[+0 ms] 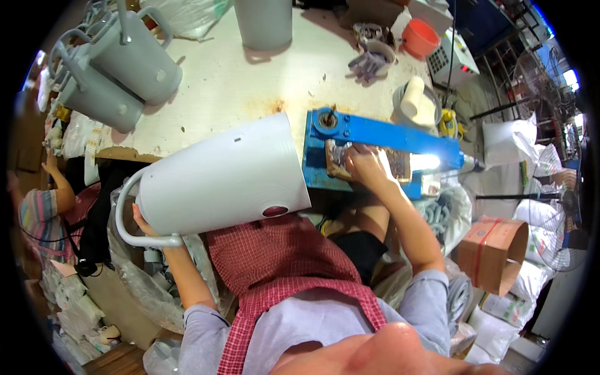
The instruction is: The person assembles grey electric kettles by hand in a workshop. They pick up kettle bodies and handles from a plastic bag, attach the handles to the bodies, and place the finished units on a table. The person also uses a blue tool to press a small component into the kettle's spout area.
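Left hand (142,224) is gripping the handle of the white jug (222,175), fingers wrapped round it, jug lying sideways, mouth pointing toward the right hand (365,164), whose fingers are pressing flat on the blue jig (375,134) just beyond.

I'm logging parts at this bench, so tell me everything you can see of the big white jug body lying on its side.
The white jug body looks like smooth moulded plastic, a tapered cylinder with a loop handle at its narrower end. It lies on its side across the table edge and the person's lap, wide open end toward the blue fixture. A small slot marks its upper side and a dark red oval spot its lower side. The left hand supports the handle end.
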A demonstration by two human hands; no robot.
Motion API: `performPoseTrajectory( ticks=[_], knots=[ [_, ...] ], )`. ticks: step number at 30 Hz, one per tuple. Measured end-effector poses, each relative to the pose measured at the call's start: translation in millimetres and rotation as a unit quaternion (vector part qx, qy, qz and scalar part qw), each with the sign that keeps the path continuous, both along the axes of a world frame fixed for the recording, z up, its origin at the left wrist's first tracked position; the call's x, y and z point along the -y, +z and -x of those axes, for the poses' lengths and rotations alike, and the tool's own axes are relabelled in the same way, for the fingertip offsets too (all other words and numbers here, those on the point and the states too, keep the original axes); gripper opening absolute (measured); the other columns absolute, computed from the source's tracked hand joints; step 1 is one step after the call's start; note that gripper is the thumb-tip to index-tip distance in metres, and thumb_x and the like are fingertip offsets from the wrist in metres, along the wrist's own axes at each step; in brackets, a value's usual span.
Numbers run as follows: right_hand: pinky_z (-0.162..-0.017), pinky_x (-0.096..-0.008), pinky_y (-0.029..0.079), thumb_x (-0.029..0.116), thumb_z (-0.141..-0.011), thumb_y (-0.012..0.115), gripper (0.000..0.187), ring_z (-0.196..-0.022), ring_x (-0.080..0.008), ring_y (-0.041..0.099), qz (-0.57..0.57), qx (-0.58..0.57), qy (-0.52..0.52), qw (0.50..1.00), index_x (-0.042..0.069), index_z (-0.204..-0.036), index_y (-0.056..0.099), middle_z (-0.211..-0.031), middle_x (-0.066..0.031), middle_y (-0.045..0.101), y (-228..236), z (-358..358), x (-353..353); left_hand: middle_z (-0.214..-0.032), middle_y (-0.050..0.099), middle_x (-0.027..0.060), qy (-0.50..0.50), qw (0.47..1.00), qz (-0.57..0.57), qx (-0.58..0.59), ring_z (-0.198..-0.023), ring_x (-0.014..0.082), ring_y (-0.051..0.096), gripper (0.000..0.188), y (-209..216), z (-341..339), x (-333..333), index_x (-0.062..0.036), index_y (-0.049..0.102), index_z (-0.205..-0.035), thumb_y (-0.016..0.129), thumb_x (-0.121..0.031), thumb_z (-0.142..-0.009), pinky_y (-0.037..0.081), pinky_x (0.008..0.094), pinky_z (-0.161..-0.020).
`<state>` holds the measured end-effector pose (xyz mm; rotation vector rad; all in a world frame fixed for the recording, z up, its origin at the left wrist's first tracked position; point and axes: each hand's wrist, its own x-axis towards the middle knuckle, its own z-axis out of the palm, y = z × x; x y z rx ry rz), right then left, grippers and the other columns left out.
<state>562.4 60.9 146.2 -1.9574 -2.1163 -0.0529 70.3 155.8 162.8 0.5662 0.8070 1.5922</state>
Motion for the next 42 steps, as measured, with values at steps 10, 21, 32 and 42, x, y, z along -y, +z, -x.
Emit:
performPoseTrajectory(
  ticks=[10, 21, 32, 42],
  knots=[
    [-0.057, -0.029, 0.052, -0.001, -0.072, 0.074, 0.018, -0.067, -0.0228, 0.066, -0.271, -0.148, 0.051, 0.95, 0.003, -0.09, 0.069, -0.086, -0.0101, 0.067, 112.3, 30.6, 18.1, -0.122, 0.06, 0.0101, 0.054, 0.997, 0.045, 0.033, -0.109, 0.0253, 0.058, 0.057, 18.9, -28.4, -6.3, -0.0058, 0.058, -0.123, 0.042, -0.052, -0.092, 0.047, 0.0384, -0.092],
    [-0.053, -0.0282, 0.049, -0.004, -0.065, 0.072, 0.032, -0.061, -0.0189, 0.063, -0.371, -0.012, 0.15, 0.916, 0.001, -0.097, 0.068, -0.088, -0.0089, 0.067, 134.2, 23.9, -49.6, -0.125, 0.058, 0.0119, 0.059, 0.997, 0.049, 0.027, -0.112, 0.025, 0.056, 0.059, 20.5, -40.0, -15.4, -0.0046, 0.051, -0.13, 0.041, -0.049, -0.093, 0.048, 0.0376, -0.093],
    [-0.078, -0.0278, 0.05, 0.002, -0.082, 0.065, 0.038, -0.086, -0.0193, 0.065, -0.12, -0.451, 0.033, 0.884, -0.001, -0.119, 0.058, -0.103, -0.0154, 0.066, 121.5, 71.8, 5.0, -0.126, 0.056, 0.0134, 0.018, 0.999, -0.04, 0.029, -0.113, 0.0267, 0.056, 0.057, 46.0, -75.4, -41.7, -0.0064, 0.046, -0.132, 0.043, -0.047, -0.093, 0.049, 0.0393, -0.093],
    [-0.077, -0.0245, 0.042, 0.015, -0.097, 0.054, 0.028, -0.092, -0.01, 0.052, -0.361, -0.653, -0.212, 0.631, 0.004, -0.122, 0.047, -0.107, -0.0023, 0.056, 33.1, -24.6, 110.3, -0.119, 0.052, 0.0095, -0.196, 0.97, -0.14, -0.035, -0.107, 0.0179, 0.053, 0.071, 44.9, -258.2, -20.6, 0.0005, 0.046, -0.129, 0.075, -0.039, -0.078, 0.046, 0.0296, -0.091]
  ],
)
